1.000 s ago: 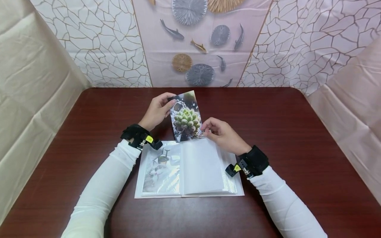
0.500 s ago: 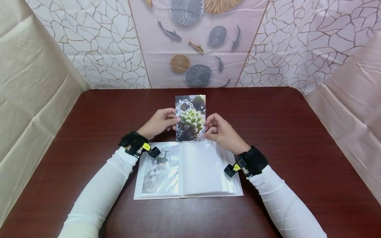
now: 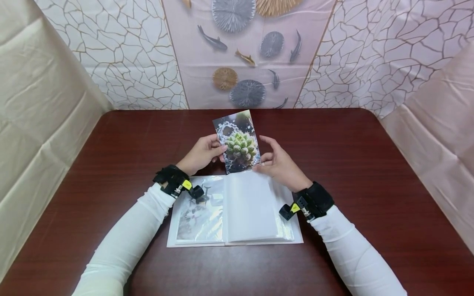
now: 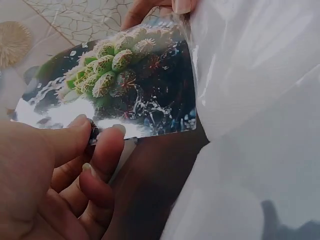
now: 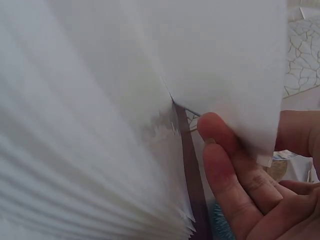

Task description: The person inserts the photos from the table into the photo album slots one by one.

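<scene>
A photo of a green succulent (image 3: 240, 144) is held tilted just above the far edge of an open photo album (image 3: 200, 209). My left hand (image 3: 203, 153) pinches the photo's left edge between thumb and fingers, also plain in the left wrist view. My right hand (image 3: 279, 164) pinches the top of a white album sleeve page (image 3: 249, 207) by the photo's lower right corner; its index finger is raised away from the photo. In the right wrist view, the fingers (image 5: 225, 165) grip behind the sleeve page, which partly hides the hand. The photo's lower edge meets the sleeve's top edge.
The album lies on a dark red-brown table (image 3: 352, 164), with a faint picture in its left page sleeve. Black wrist straps with small cameras hang over the album's sides. Patterned cloth (image 3: 140, 53) stands behind the table, with pale cloth at both sides.
My left hand has slid from the photo's upper left corner down its left side. The photo straightened upright, then tilted left again, slightly higher. My right index finger has lifted away.
</scene>
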Demonstrator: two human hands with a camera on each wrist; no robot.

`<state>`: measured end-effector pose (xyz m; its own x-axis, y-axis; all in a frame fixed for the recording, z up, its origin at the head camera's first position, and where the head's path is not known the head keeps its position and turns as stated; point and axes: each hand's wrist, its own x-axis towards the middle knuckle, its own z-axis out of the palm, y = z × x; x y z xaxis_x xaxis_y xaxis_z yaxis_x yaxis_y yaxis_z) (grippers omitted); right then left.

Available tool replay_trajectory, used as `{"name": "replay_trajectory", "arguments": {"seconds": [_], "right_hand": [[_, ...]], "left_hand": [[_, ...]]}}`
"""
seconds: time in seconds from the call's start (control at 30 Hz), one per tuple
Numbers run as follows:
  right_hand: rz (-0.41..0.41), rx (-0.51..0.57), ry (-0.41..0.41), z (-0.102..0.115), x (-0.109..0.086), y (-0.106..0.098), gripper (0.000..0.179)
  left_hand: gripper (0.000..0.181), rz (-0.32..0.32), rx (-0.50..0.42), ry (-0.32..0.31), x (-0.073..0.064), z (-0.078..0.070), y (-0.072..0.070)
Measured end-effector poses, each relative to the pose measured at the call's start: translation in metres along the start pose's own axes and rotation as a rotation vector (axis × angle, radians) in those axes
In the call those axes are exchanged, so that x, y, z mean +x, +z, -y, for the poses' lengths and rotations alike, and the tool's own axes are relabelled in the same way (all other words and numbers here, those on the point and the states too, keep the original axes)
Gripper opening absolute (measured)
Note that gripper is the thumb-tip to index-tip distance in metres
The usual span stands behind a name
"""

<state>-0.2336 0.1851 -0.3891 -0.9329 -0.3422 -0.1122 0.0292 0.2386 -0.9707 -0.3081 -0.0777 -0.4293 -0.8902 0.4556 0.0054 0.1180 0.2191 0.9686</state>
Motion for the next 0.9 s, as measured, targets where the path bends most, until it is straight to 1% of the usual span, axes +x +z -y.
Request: {"name": "replay_trajectory", "arguments": {"seconds": [0.17,0.33,0.5,0.63,0.77,0.9], "right_hand": [[0.009,-0.082,-0.011,0.001,0.000,0.000,0.079],[0.019,-0.146,-0.004,0.001,-0.001,-0.001,0.071],[0.028,-0.154,-0.019,-0.001,-0.001,0.000,0.068],[0.022,-0.161,-0.026,-0.002,0.000,0.001,0.065],[0.009,-0.165,-0.029,-0.002,0.000,0.000,0.062],[0.014,-0.154,-0.038,-0.001,0.000,0.000,0.058]], "left_hand": [[0.015,-0.002,0.026,0.002,-0.001,-0.001,0.000],[0.015,0.002,0.048,0.031,-0.001,0.000,0.001],[0.014,0.019,0.032,0.052,-0.001,0.002,0.004],[0.008,0.003,0.023,0.060,-0.001,0.001,0.007],[0.008,-0.011,0.006,0.051,0.000,-0.002,0.009],[0.010,-0.010,-0.013,0.038,0.001,-0.002,0.010]]}}
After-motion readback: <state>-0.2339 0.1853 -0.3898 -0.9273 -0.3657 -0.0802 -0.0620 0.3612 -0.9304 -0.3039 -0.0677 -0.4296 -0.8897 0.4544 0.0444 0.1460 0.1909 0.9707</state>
